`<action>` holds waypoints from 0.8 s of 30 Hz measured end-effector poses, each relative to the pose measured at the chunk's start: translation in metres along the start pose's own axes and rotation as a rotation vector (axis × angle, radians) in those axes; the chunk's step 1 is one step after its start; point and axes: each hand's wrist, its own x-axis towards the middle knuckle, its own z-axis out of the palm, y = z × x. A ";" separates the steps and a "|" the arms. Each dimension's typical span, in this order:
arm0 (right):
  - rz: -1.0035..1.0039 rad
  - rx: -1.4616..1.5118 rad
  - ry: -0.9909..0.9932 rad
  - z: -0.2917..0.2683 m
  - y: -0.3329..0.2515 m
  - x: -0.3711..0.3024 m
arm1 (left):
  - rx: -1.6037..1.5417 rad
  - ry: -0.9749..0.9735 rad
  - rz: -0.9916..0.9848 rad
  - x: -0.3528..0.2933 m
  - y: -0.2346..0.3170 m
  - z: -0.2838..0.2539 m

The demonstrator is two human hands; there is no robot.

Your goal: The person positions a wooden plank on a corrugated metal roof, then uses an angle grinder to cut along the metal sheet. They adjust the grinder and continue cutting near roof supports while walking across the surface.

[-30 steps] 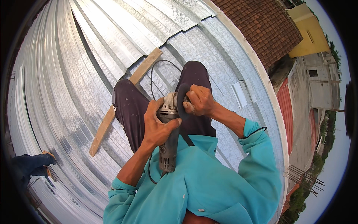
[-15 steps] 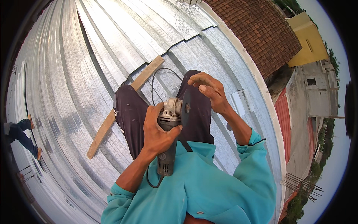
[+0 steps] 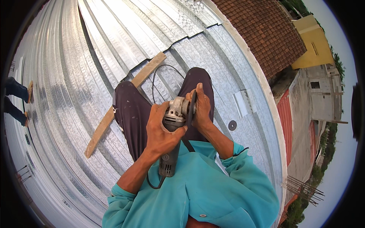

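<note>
I sit with an angle grinder [image 3: 170,163] upright between my knees, its grey metal head at the top and its dark body against my shirt. My left hand [image 3: 161,131] is wrapped round the body just below the head. A dark cutting disc [image 3: 191,110] on the side of the head shows nearly edge-on. My right hand [image 3: 202,108] grips this disc from its outer face, thumb up along the rim. The fingertips and the disc's centre are hidden. The black cord [image 3: 155,85] loops over the roof beyond my knees.
Ribbed metal sheets [image 3: 76,110] cover the roof under me. A wooden strip [image 3: 99,133] runs beneath my legs. To my right lie a small dark disc [image 3: 232,125] and a bright metal offcut [image 3: 240,104] near the pale roof edge [image 3: 272,106]. Another person's legs [image 3: 17,91] stand far left.
My right hand has come down and left onto the disc, closing on it. The disc now appears more edge-on. The person at far left has shifted their legs.
</note>
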 end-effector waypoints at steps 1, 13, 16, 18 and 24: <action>-0.015 0.009 0.052 0.005 0.003 -0.007 | -0.001 0.000 0.008 0.000 -0.004 0.001; -0.298 -0.426 0.093 -0.016 0.009 -0.025 | -0.191 -0.119 -0.172 0.005 -0.021 -0.004; -0.734 -0.612 -0.109 0.005 -0.033 0.007 | -0.237 -0.140 -0.193 0.002 -0.027 0.003; -0.954 -0.906 -0.450 0.008 -0.053 0.022 | -0.260 -0.157 -0.201 0.001 -0.030 0.007; -0.151 -0.365 0.078 -0.006 -0.007 -0.006 | -0.286 -0.155 -0.178 0.003 -0.028 0.005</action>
